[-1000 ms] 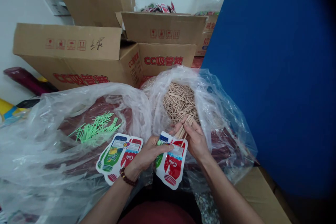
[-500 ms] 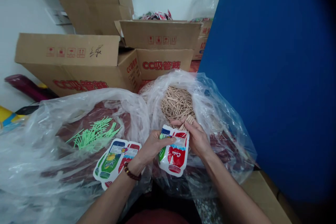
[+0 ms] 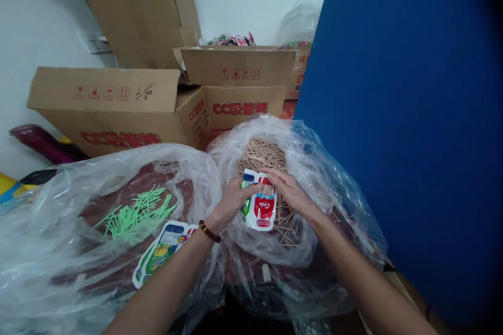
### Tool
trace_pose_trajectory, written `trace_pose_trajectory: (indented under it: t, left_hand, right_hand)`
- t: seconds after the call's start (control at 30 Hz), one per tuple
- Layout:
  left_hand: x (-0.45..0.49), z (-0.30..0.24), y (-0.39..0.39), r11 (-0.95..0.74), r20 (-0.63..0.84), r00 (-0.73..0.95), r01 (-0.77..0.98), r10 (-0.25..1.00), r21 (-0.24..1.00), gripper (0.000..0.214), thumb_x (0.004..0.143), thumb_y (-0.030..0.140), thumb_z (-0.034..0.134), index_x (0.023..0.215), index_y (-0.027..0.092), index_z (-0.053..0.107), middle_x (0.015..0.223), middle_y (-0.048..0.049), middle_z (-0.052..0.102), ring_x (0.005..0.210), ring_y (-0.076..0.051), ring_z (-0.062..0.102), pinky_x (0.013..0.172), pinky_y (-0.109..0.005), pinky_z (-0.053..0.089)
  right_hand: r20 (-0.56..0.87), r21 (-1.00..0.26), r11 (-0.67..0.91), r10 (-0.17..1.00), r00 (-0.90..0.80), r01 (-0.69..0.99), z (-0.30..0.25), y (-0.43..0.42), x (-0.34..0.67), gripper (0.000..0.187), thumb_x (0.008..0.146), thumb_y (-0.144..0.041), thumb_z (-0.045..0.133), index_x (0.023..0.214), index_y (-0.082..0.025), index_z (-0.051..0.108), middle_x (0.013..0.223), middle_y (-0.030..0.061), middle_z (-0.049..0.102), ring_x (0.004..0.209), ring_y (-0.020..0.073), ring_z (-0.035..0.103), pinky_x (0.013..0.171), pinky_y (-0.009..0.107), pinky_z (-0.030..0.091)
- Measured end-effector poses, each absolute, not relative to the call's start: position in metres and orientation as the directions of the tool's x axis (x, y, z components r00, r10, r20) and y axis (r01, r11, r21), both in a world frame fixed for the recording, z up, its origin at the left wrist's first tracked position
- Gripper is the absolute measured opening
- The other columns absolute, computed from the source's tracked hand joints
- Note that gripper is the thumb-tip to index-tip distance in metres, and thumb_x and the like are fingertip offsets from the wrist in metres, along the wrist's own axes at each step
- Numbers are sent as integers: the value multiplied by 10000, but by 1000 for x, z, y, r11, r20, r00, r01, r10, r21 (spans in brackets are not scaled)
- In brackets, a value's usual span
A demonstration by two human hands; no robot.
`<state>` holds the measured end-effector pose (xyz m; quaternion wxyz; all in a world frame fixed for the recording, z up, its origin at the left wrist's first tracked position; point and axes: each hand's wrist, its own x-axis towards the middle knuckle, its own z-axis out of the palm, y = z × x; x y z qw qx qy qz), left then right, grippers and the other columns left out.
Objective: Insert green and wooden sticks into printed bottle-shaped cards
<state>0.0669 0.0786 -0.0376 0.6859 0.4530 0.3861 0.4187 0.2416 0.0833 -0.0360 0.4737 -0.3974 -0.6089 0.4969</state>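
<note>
The blue panel (image 3: pixel 412 115) is filling everything to the right of the fingers, its far edge cut off by the frame, and the stacked cardboard boxes (image 3: pixel 110 110) are standing beyond the fingertips against the wall. The clear bag of green sticks (image 3: pixel 133 212) is lying to the left of the fingers. The clear bag of wooden sticks (image 3: pixel 263 154) is sitting directly under them, and it is appearing lower and nearer than half a second ago because both hands have been reaching forward over its open mouth. The spare pouch (image 3: pixel 161 251) is lying back by the left forearm, now half covered by that arm where it was showing whole before. The cola pouch (image 3: pixel 261 207) is hanging upright between the two hands, above the wooden sticks instead of short of them as earlier. The left hand (image 3: pixel 233 201) is pinching the pouch's left upper corner, thumb on the printed front and fingers curled behind. The right hand (image 3: pixel 288 191) is laying its fingers pressed together across the pouch's top edge. Its thumb is hidden, so whether it is gripping cannot be told. The bundle of sticks it held earlier is no longer standing out clearly, and it is hard to separate from the heap behind. The bead bracelet (image 3: pixel 208 231) is circling the left wrist.
</note>
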Motion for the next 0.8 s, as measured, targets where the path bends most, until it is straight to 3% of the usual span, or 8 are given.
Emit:
trace_pose_trajectory:
  t: [0.1, 0.27, 0.43, 0.6, 0.8]
  left_hand:
    - [66, -42, 82, 229, -133, 354, -246, 926, 942, 325, 584, 347, 831, 773, 114, 703, 658, -10, 700, 563, -137, 601, 594, -242, 456]
    - [65, -43, 80, 202, -108, 315, -282, 943, 938, 372, 582, 402, 826, 770, 106, 701, 639, -11, 690, 572, -140, 606, 608, -247, 468]
    - [60, -39, 77, 170, -80, 285, -307, 955, 936, 346, 585, 358, 832, 764, 113, 666, 652, 2, 679, 548, -111, 586, 558, -213, 468]
    - [45, -33, 73, 215, -108, 335, -303, 936, 928, 357, 605, 267, 824, 889, 140, 649, 738, -1, 709, 597, -129, 639, 588, -228, 521]
    - [34, -25, 67, 274, -176, 414, -191, 893, 943, 410, 577, 293, 838, 907, 108, 682, 740, -48, 724, 608, -160, 658, 592, -250, 526]
  right_hand:
    - [179, -973, 213, 941, -287, 90, -36, 81, 249, 348, 838, -427, 591, 1125, -249, 672, 1095, 19, 694, 1002, 216, 626, 942, 391, 460]
    - [99, -987, 68, 973, -208, -148, -40, 72, 251, 386, 789, -373, 661, 1157, -262, 625, 1080, 6, 697, 954, 178, 648, 882, 337, 486]
    - [-51, -959, -122, 962, -267, -256, -53, 60, 235, 355, 658, -279, 774, 992, -208, 681, 905, 4, 738, 778, 164, 675, 775, 310, 516]
    - [-52, -957, -101, 982, -181, -271, -48, 55, 226, 319, 623, -273, 784, 919, -189, 703, 862, 13, 744, 706, 169, 671, 706, 307, 530]
    - [-6, -968, -34, 994, -111, -250, -40, 50, 218, 279, 593, -281, 798, 846, -200, 712, 803, 0, 740, 673, 174, 657, 667, 308, 531]
